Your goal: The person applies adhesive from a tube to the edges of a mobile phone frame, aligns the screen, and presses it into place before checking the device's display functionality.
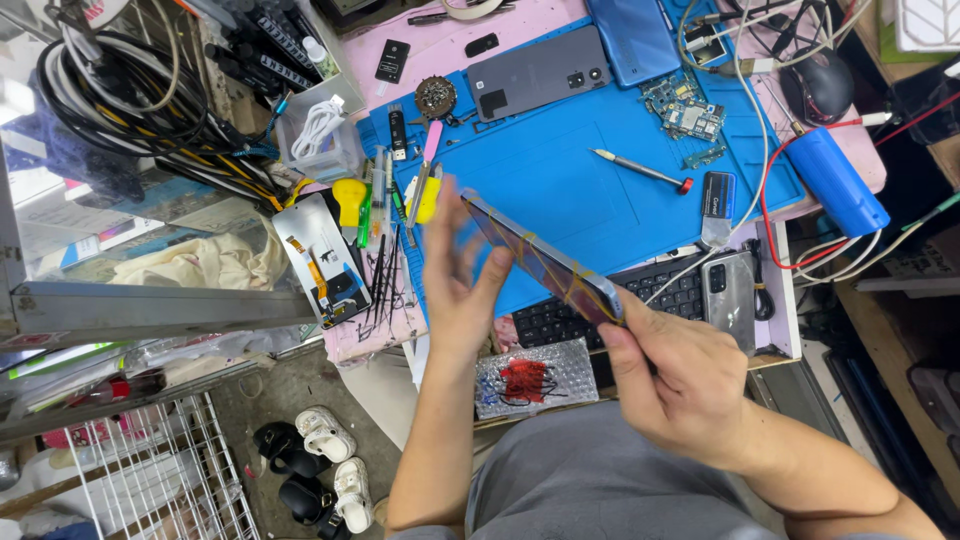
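My right hand [682, 378] grips the near end of a slim phone [540, 258] wrapped with several rubber bands. The phone is held edge-up and slants from the lower right toward the upper left above the blue work mat [560, 180]. My left hand [458, 275] is open and blurred, its fingers spread beside the phone's far end, brushing its side. On the mat lie a metal pick with a red tip [640, 170], a bare circuit board [685, 112] and a grey phone [540, 70] lying back-up.
A black keyboard [560, 318] and a bubble-wrap packet with red parts [535, 378] sit below the phone. Tweezers and screwdrivers [390, 230] line the mat's left edge beside a screen with a flex cable [322, 260]. A blue cylinder [836, 180], cables and a mouse [820, 85] sit at right.
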